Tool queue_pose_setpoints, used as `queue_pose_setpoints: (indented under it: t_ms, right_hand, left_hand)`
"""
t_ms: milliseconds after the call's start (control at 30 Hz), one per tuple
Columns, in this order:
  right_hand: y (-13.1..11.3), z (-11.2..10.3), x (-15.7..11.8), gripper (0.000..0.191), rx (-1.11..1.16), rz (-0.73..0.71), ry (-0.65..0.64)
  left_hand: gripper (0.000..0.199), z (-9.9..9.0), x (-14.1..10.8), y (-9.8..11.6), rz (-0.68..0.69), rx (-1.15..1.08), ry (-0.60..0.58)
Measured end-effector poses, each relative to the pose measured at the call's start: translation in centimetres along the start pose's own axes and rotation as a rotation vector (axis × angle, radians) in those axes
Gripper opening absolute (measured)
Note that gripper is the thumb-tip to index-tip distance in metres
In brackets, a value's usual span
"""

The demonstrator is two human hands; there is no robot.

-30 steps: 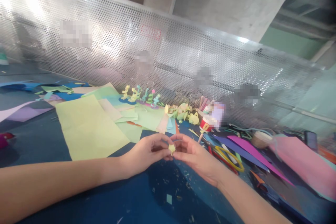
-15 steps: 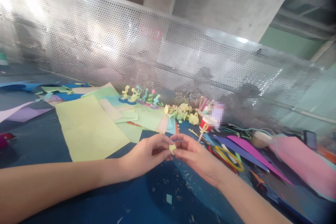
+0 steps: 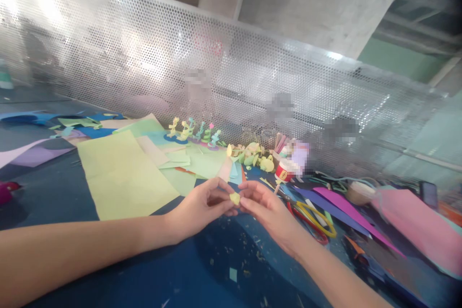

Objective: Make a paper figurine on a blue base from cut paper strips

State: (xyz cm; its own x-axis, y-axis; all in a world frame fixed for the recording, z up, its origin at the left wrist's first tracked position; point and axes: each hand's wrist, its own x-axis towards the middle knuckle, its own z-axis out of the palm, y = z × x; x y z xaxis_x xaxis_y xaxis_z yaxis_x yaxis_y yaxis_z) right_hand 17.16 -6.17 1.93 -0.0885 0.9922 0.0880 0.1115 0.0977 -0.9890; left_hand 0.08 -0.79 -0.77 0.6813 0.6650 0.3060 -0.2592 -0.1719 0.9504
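Between my two hands is a small pale-yellow paper piece (image 3: 235,198), held above the dark blue table (image 3: 173,274). My left hand (image 3: 205,204) pinches it between thumb and fingers from the left. From the right, my right hand (image 3: 265,206) has its thumb and fingertips closed at the piece's edge. Beyond my left wrist lies a large pale-yellow paper sheet (image 3: 124,178). A thin stick shows just behind my right hand. A small light-blue paper square (image 3: 233,275) and many tiny scraps lie on the table below my hands.
Several small paper figures (image 3: 191,131) and pale-yellow paper shapes (image 3: 254,154) stand at the back. A red and white cup (image 3: 285,171), red- and yellow-handled scissors (image 3: 314,219), a magenta sheet (image 3: 353,211) and a pink sheet (image 3: 415,224) lie rightward. A perforated metal screen (image 3: 231,72) rises behind.
The yellow piece has turned between my fingertips and shows a broader face. It has shifted slightly left and up, and my right fingers have moved a little. The rest looks the same.
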Motion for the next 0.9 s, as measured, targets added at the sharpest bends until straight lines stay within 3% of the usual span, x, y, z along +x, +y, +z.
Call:
queue_pose_setpoints:
  t_ms: [133,567,900]
  right_hand:
    - [0.0,-0.1,0.1,0.027,-0.014,0.007,-0.017]
    - [0.3,1.2,-0.4,0.017,-0.151,-0.065,0.127]
    - [-0.1,0.9,-0.3,0.025,-0.101,-0.021,0.081]
  left_hand:
    - [0.018,0.1,0.0,0.0,-0.012,0.044,0.012]
    - [0.016,0.2,-0.1,0.2,-0.004,0.039,-0.015]
    - [0.018,0.1,0.1,0.3,-0.027,0.046,0.030]
